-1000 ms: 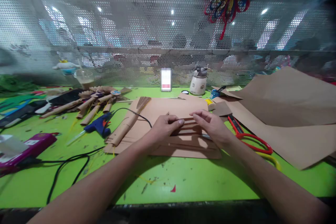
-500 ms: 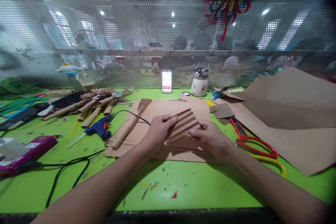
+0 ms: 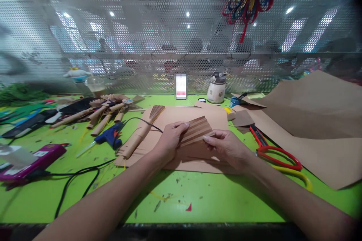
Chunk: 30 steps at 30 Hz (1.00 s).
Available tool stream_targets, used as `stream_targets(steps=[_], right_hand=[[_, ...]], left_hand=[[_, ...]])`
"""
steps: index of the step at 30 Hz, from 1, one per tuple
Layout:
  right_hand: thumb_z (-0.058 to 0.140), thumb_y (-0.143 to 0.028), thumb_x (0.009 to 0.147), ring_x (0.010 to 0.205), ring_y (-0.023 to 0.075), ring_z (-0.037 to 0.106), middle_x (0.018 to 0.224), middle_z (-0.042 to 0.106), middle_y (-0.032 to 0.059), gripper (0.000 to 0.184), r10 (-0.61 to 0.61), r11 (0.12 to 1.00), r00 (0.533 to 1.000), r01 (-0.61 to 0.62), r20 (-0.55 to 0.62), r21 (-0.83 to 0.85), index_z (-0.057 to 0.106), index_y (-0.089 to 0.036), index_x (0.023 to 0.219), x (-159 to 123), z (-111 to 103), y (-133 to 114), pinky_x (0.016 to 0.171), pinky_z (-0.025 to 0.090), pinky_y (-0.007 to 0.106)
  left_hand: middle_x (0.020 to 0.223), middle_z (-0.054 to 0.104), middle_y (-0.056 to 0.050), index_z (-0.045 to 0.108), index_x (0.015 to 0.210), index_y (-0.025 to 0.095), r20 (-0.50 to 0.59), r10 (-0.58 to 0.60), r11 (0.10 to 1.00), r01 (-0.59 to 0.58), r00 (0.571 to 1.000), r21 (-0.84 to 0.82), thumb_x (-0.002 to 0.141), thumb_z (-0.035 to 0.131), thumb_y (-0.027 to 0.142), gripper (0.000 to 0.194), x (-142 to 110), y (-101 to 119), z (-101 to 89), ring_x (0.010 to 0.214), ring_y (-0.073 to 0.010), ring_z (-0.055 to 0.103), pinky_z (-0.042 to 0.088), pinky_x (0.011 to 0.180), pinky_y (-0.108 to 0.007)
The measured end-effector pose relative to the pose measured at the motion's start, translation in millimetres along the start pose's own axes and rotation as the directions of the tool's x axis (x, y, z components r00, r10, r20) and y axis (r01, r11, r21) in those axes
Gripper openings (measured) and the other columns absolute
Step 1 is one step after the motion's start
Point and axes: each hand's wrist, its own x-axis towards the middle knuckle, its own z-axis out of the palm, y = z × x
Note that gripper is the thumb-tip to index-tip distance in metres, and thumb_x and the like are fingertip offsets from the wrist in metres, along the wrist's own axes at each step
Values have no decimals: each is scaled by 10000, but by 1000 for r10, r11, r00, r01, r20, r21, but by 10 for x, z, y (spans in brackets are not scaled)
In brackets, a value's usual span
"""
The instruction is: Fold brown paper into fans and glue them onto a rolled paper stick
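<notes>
A small piece of brown paper with accordion pleats (image 3: 196, 130) is held up between both hands. My left hand (image 3: 169, 139) pinches its left edge, thumb on top. At its right edge, my right hand (image 3: 223, 143) pinches the paper between thumb and fingers. Beneath lies a large brown paper sheet (image 3: 181, 115) flat on the green table. On that sheet's left side rests a rolled brown paper tube with a pleated fan end (image 3: 141, 135). The undersides of the pleats and some fingertips are hidden.
A blue hot glue gun (image 3: 109, 137) lies at left, its cord near a purple power strip (image 3: 42, 162). Several paper rolls (image 3: 104, 115) are piled behind. Scissors with red and yellow handles (image 3: 279, 156) and large brown paper (image 3: 311, 120) are at right; a bottle (image 3: 216, 89) stands behind.
The pleated paper is tilted slightly differently, and its folds look closer together. Both hands keep their pinch on it. The whole view has shifted slightly.
</notes>
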Motion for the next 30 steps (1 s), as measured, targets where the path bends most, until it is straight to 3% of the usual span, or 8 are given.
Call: stream_targets(steps=[5, 11, 17, 22, 24, 30], right_hand=[[761, -305, 710, 633, 110, 478, 649, 584, -9, 166, -63, 998, 998, 63, 29, -22, 684, -159, 690, -10, -13, -16, 650, 374, 269], [770, -297, 705, 656, 116, 517, 679, 620, 3, 146, -93, 995, 995, 91, 48, 28, 705, -166, 712, 2, -33, -15, 673, 402, 275], [747, -281, 739, 664, 114, 531, 704, 636, 17, 132, -92, 996, 993, 90, 81, 29, 724, -162, 791, -2, -49, -37, 662, 411, 269], [745, -245, 733, 696, 126, 564, 760, 638, 26, 125, -109, 987, 990, 98, 89, 127, 722, -161, 822, 15, -129, -91, 680, 438, 277], [738, -232, 735, 700, 134, 573, 759, 633, 32, 117, -110, 986, 989, 97, 94, 137, 719, -151, 818, 36, -189, -105, 680, 444, 281], [727, -212, 743, 685, 132, 568, 741, 628, 32, 114, -128, 988, 982, 114, 139, 104, 716, -141, 833, 76, -298, -107, 680, 447, 285]], left_hand=[[706, 662, -46, 651, 727, 135, -44, 5, 998, -9, 999, -69, 692, 696, 319, 192, 24, -12, -3, 663, -192, 604, 466, 610, -285], [677, 646, -41, 647, 689, 130, -13, -10, 997, 9, 1000, -75, 676, 707, 323, 202, -3, -28, 1, 621, -169, 575, 471, 616, -285], [705, 655, -42, 673, 761, 138, 44, 50, 998, -51, 998, 29, 745, 649, 390, 253, -77, 88, 45, 650, -177, 592, 475, 633, -282], [722, 642, -33, 660, 777, 140, 47, 90, 978, -97, 995, 183, 745, 659, 403, 265, -121, 192, 59, 684, -180, 590, 456, 628, -269], [764, 644, -44, 663, 795, 133, 90, 101, 970, -118, 991, 211, 753, 661, 382, 252, -128, 202, 63, 724, -180, 590, 455, 656, -269], [854, 641, -78, 646, 1027, 125, 331, 23, 999, -35, 943, 28, 753, 697, 335, 349, -136, 166, 82, 698, -140, 564, 436, 653, -266]])
